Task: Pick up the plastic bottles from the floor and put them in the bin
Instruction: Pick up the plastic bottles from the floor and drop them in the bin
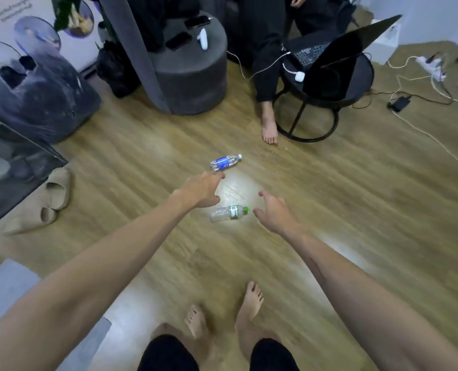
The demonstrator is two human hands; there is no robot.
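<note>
Two clear plastic bottles lie on the wooden floor. The blue-labelled bottle [225,162] lies farther away, its white cap pointing right. The green-capped bottle [229,213] lies nearer, between my hands. My left hand [202,190] is stretched out, fingers relaxed, its fingertips just short of the blue-labelled bottle. My right hand [274,211] hovers with fingers spread, just right of the green cap. Neither hand holds anything. At the far left stands a bin lined with a dark plastic bag [39,95].
A grey round pouf [193,76] with phones on it stands beyond the bottles. A seated person's bare foot [269,128] rests by a black round stool [329,103] carrying a laptop. Cables [420,87] trail at right. Beige slippers [53,195] lie at left. My bare feet are below.
</note>
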